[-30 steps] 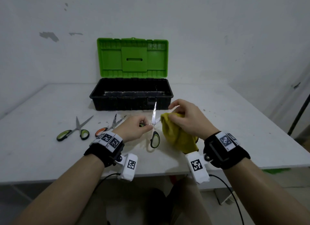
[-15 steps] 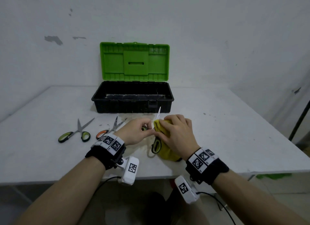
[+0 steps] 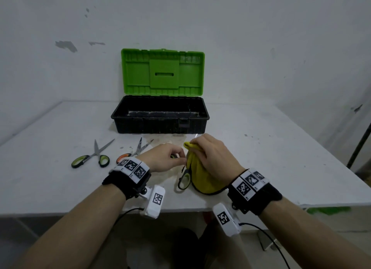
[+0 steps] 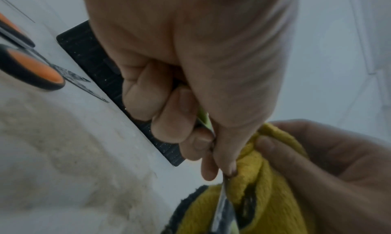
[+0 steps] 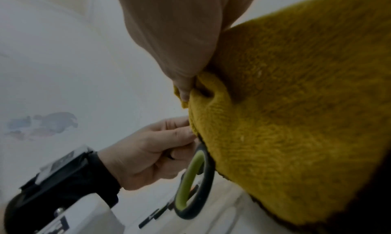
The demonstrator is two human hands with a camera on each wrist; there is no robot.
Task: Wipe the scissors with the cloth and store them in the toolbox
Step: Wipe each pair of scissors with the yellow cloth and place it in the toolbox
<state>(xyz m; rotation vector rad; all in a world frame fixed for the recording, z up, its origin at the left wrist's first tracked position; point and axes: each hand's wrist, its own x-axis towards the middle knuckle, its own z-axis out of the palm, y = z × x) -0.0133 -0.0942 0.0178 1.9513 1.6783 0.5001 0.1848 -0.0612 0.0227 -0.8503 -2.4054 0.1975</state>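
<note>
Nearest: right hand point(image 3: 212, 158) bunching yellow terry cloth point(image 3: 200, 180) around blades of green-handled steel scissors point(image 3: 183, 181), gripped at handle by left hand point(image 3: 166, 160). Beyond — black plastic toolbox point(image 3: 160, 126), green lid point(image 3: 162, 72) upright; contents indiscernible.

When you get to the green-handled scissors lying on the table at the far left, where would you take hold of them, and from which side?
Probably by the handles. The green-handled scissors lie flat on the table, their loops towards the near edge and their spread blades pointing away towards the toolbox. Coming from the near side, the fingers meet the loops first and stay clear of the points.
</note>
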